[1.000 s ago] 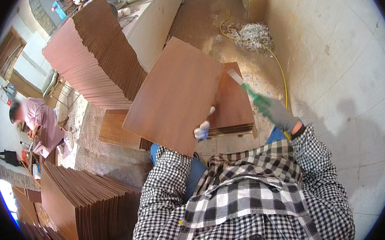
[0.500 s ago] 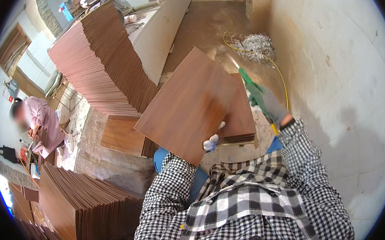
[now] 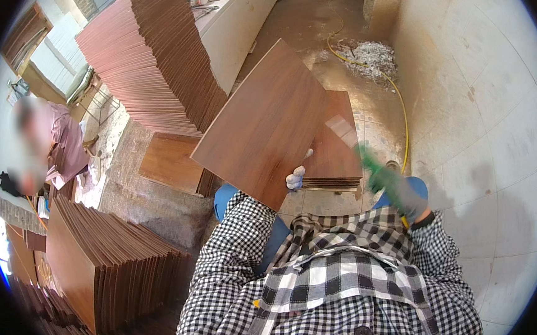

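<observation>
My left hand, in a white glove, grips a brown wood-grain board by its near right edge and holds it tilted up in front of me. Most of that hand is behind the board; only fingers show. My right hand, in a grey-green glove, is closed round a green air blow gun, smeared by motion. The gun's pale nozzle points up and left, just off the board's right side. Beneath and behind the held board lies a stack of similar boards.
A tall leaning stack of boards rises at the far left, with more boards standing at the near left. A yellow hose runs over the floor past pale shavings. A white wall bounds the right; another person works at left.
My right hand has come down and nearer to me with the blow gun, and the nozzle has dropped lower. The board stays in my left hand. The whole view has shifted a little.
</observation>
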Tool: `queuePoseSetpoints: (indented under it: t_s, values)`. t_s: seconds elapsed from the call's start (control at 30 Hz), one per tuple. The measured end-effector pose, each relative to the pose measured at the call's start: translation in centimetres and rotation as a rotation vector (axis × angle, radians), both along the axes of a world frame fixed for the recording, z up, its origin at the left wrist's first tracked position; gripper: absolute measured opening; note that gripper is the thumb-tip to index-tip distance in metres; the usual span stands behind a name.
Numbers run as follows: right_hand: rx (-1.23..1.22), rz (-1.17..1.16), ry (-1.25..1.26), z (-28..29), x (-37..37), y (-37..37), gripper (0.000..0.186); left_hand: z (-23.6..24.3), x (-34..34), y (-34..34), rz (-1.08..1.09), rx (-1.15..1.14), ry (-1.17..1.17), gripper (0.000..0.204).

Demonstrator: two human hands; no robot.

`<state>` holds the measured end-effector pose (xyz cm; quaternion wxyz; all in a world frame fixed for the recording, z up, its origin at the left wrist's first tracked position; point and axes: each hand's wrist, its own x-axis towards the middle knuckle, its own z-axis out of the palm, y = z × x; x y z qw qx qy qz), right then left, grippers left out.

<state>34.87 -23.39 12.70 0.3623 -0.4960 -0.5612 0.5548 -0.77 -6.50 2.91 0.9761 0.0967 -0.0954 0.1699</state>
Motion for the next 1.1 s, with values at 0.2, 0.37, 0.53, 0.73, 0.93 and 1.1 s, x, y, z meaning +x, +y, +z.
queuePoseSetpoints:
  t_s: [0.2,0.37,0.53,0.73,0.93,1.1]
  values:
    - [0.13,-0.244,0.068,5.7,2.5,-3.5,0.066,1.3,1.6,0.1,0.967,0.478,1.22,0.07]
    - [-0.023,0.128,-0.304,6.3,3.1,-5.5,0.061,1.7,0.5,0.7,1.008,0.463,1.474,0.06]
    - [-0.095,-0.044,-0.543,1.7,0.7,0.1,0.062,2.3,1.1,-0.5,1.007,0.575,1.377,0.054]
    - [0.091,0.074,-0.579,5.8,-4.7,4.8,0.072,1.7,1.0,-1.0,0.958,0.555,1.421,0.061]
    - [0.194,-0.028,-0.528,6.1,-4.5,6.4,0.072,2.2,2.2,-1.8,0.948,0.579,1.433,0.05]
    - [0.181,-0.132,-0.611,6.1,-5.6,4.7,0.054,1.6,0.5,-3.0,0.957,0.561,1.419,0.046]
